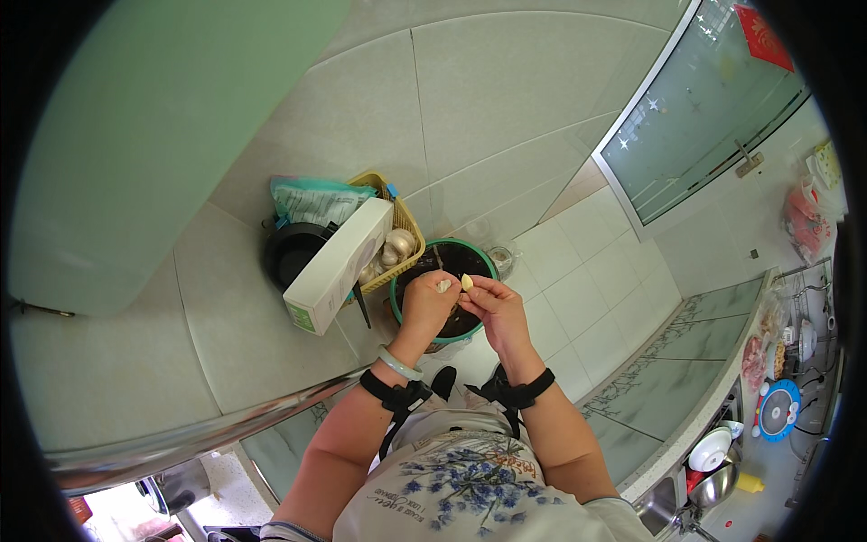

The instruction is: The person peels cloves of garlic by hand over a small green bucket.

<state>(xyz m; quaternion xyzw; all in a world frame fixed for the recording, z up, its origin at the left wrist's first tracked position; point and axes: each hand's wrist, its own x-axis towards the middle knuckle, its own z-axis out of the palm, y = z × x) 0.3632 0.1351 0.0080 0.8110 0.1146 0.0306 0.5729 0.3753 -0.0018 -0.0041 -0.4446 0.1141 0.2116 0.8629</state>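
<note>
Between the fingertips of my right hand [500, 309] is a pale peeled garlic clove [467, 282]. My left hand [428, 306] is curled close beside it, its fingers closed around a whitish piece that looks like garlic [443, 286]. Both hands are above a green-rimmed bin [489, 253] with a dark inside, and they hide part of its opening. Whole garlic bulbs [398, 245] lie in a yellow plastic basket [414, 229] just beyond my left hand.
A long white box [339, 267] lies across the basket and a black pan [292, 252]. Behind it is a teal plastic package [324, 198]. A glass jar [500, 257] stands by the bin. On the right, a counter [660, 454] holds a sink [658, 509] and bowls [710, 448].
</note>
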